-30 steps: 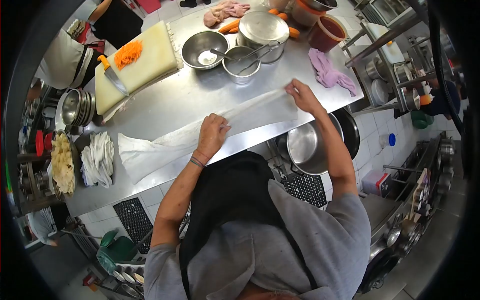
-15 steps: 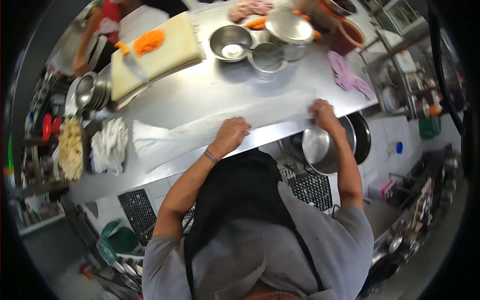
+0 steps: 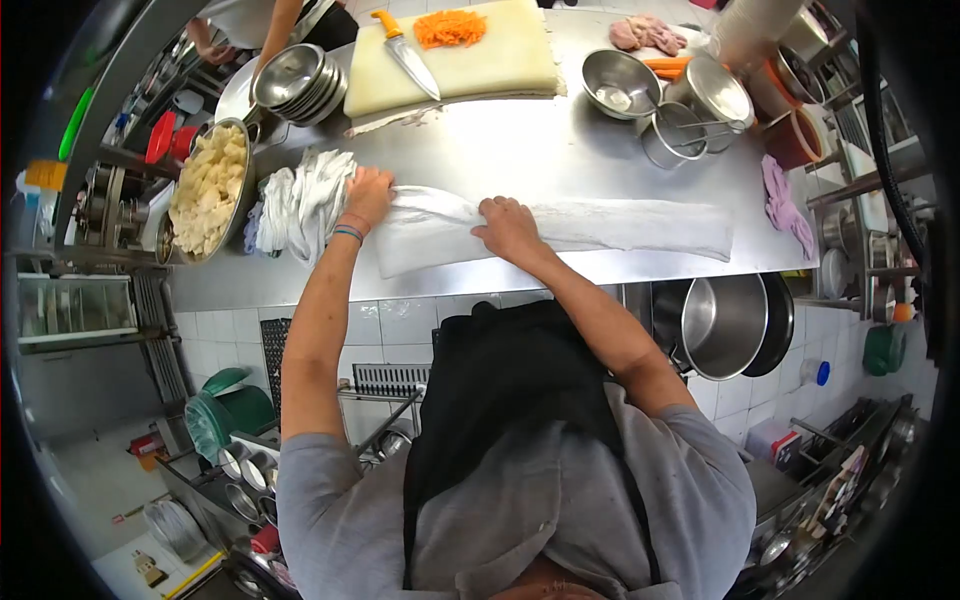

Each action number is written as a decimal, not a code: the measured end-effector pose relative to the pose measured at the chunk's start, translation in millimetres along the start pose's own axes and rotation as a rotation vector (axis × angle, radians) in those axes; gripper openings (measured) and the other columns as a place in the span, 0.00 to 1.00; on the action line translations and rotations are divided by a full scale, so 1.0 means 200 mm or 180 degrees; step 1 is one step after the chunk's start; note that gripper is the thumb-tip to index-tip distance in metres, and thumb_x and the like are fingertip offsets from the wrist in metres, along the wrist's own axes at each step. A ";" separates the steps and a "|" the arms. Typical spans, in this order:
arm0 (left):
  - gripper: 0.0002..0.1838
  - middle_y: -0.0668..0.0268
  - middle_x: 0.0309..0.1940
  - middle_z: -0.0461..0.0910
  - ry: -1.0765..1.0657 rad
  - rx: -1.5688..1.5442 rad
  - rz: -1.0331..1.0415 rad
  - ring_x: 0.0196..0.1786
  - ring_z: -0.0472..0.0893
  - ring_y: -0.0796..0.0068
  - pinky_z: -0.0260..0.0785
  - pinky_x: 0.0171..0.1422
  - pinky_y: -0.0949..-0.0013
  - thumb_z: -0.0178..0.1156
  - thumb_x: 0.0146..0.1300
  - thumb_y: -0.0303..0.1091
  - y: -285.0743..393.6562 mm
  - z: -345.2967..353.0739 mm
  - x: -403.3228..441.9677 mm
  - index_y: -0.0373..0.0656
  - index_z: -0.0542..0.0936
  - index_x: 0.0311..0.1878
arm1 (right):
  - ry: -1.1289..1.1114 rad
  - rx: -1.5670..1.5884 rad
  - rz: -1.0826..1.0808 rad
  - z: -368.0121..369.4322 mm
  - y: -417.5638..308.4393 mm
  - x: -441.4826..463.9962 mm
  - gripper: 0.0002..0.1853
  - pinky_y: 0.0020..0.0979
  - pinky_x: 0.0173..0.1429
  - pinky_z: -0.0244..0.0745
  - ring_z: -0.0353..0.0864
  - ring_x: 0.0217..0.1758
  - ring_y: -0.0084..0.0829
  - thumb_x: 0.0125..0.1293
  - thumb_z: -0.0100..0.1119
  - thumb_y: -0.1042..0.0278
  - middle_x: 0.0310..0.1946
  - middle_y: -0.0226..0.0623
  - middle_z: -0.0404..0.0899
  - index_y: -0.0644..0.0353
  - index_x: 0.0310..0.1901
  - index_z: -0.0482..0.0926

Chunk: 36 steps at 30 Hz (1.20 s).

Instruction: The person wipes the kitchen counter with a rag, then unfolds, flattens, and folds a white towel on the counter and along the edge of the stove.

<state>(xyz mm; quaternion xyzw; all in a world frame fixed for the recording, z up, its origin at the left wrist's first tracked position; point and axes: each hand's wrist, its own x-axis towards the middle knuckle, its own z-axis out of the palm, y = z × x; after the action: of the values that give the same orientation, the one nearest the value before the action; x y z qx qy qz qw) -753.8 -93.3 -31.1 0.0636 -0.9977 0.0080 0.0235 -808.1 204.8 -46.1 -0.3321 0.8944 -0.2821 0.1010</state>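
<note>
A long white cloth (image 3: 620, 226), folded over lengthwise, lies along the near side of the steel table. My left hand (image 3: 368, 196) is closed on the upper corner at its left end, right beside a heap of crumpled white cloths (image 3: 305, 200). Farther along, my right hand (image 3: 508, 230) has its fingers curled and pinching the cloth's folded edge. Between the two hands the fabric is slightly rumpled, and to the right it lies flatter.
A knife (image 3: 410, 62) and shredded carrot (image 3: 450, 28) lie on a cutting board (image 3: 500, 70). Metal bowls (image 3: 290, 78), a bowl of pale chunks (image 3: 208, 195), pots (image 3: 672, 138) and a pink cloth (image 3: 788, 205) surround the work area. Another person's arm (image 3: 278, 35) shows at the back.
Both hands have moved left along the cloth; the right hand left its right end and is now near the middle. The view has shifted, and the left hand now holds the left end.
</note>
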 end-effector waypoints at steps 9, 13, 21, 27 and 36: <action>0.08 0.67 0.36 0.80 0.0289 -0.1245 0.0796 0.49 0.76 0.60 0.60 0.57 0.56 0.68 0.57 0.30 -0.08 -0.28 -0.52 0.48 0.84 0.40 | -0.0096 0.0929 -0.0324 -0.08 0.00 -0.13 0.09 0.45 0.57 0.68 0.79 0.50 0.49 0.58 0.67 0.77 0.41 0.43 0.80 0.57 0.41 0.80; 0.06 0.67 0.37 0.80 0.0205 -0.1350 0.0731 0.50 0.76 0.61 0.59 0.57 0.58 0.67 0.58 0.30 -0.05 -0.21 -0.67 0.47 0.85 0.40 | -0.0428 0.0314 -0.0397 -0.03 0.02 -0.19 0.07 0.44 0.59 0.67 0.79 0.54 0.48 0.60 0.66 0.76 0.44 0.44 0.81 0.57 0.40 0.82; 0.20 0.51 0.38 0.80 0.0277 -0.2211 -0.0836 0.43 0.80 0.48 0.72 0.51 0.50 0.70 0.62 0.44 0.02 0.00 -0.59 0.34 0.81 0.44 | 0.1038 0.0314 -0.0095 -0.39 0.29 -0.39 0.08 0.45 0.55 0.73 0.81 0.51 0.48 0.63 0.66 0.70 0.42 0.47 0.83 0.59 0.43 0.84; 0.37 0.46 0.42 0.82 0.0435 -0.0647 -0.2743 0.51 0.82 0.43 0.75 0.57 0.47 0.75 0.55 0.57 0.35 0.10 -0.38 0.32 0.75 0.50 | 0.1844 -0.1796 0.2834 -0.81 1.51 -0.74 0.38 0.60 0.64 0.70 0.74 0.65 0.57 0.63 0.63 0.36 0.62 0.54 0.76 0.63 0.63 0.76; 0.19 0.56 0.40 0.83 0.1076 -0.1137 -0.2498 0.49 0.79 0.51 0.72 0.54 0.49 0.73 0.57 0.50 0.44 0.12 -0.44 0.42 0.86 0.39 | 0.1680 0.0311 0.2498 -0.92 2.18 -0.85 0.34 0.45 0.55 0.78 0.85 0.48 0.48 0.55 0.79 0.56 0.48 0.64 0.84 0.83 0.50 0.79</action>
<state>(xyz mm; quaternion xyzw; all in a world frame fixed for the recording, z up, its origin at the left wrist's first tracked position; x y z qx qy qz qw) -679.2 4.1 -59.8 0.4292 -0.8661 -0.1633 0.1976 -980.7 666.2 -144.7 0.1190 0.9331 -0.3391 -0.0153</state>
